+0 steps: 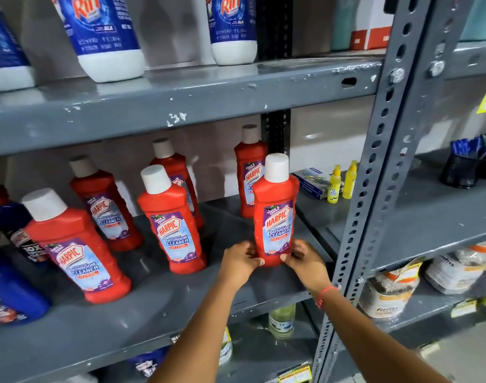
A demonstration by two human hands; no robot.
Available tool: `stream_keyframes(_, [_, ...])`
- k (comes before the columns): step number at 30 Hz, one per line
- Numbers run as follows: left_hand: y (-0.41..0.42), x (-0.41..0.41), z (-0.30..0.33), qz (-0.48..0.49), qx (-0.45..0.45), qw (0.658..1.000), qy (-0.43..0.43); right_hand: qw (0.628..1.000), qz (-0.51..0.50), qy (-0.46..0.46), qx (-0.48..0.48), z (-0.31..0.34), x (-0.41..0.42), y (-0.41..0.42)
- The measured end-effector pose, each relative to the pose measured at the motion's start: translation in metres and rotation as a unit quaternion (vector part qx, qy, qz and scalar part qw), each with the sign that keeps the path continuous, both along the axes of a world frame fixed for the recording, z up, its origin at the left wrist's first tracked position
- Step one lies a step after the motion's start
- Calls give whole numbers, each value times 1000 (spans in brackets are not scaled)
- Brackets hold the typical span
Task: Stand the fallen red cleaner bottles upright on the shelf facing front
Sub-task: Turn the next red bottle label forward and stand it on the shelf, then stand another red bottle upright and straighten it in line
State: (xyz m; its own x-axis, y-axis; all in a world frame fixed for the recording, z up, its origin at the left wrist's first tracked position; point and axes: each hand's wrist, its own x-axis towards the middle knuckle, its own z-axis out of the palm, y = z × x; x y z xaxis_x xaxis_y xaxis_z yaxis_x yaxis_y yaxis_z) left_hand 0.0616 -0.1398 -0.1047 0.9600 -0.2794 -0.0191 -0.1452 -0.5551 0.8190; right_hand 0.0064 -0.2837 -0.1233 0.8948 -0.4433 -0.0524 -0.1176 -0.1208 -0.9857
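Middle shelf, grey metal, chipped paint. Six red cleaner bottles visible on it, all upright, labels mostly to the front. No fallen one in view from here.

Bottle in hand: right of centre in the frame, standing near the shelf's front edge, label square to the front, white cap on. A second red bottle stands just behind it, near the back wall.

Risks, as I judge them:
- The held bottle sits close to the front lip. A nudge outward while letting go could tip it off the shelf.
- Both hands grip low, at the base. The bottle is tall and narrow, so a quick release or a twist could rock the top backward into the bottle behind.
- Plastic looks glossy; a slip while turning would leave the label skewed.

Hands:
- Left hand: fingers curled narrowly around the lower left side of the bottle, thumb on the front near the label's bottom edge. In contact.
- Right hand: mirrors it on the lower right side, thumb pressed to the front, fingers wrapped behind and out of sight. Red thread band at the wrist.

Other red bottles stand well apart to the left, untouched.
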Motion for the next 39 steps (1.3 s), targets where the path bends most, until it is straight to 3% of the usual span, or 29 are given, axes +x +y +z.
stream_keyframes(2, [9,-6,-6,25,-7,1000,-7,986,-156,-9,-58,-6,-11,17])
stream_keyframes(3, [15,-9,-8,44,-7,999,-21,979,-186,-16,-81,-7,-17,27])
stream_keyframes(9, [86,-28,-16,208,-66,966,-135,983,2,-89,-162,-9,-18,104])
stream_keyframes(13, [134,-17,-17,281,-70,951,-108,987,93,-26,-130,-5,19,136])
stream_keyframes(22, [158,22,-12,139,-41,989,-41,971,167,28,-168,3,75,153])
stream_keyframes(33, [163,10,-18,151,-75,985,-28,981,163,51,-90,1,58,153])
stream_keyframes(39, [163,-9,-21,153,-82,984,-43,973,186,38,-128,1,38,148])
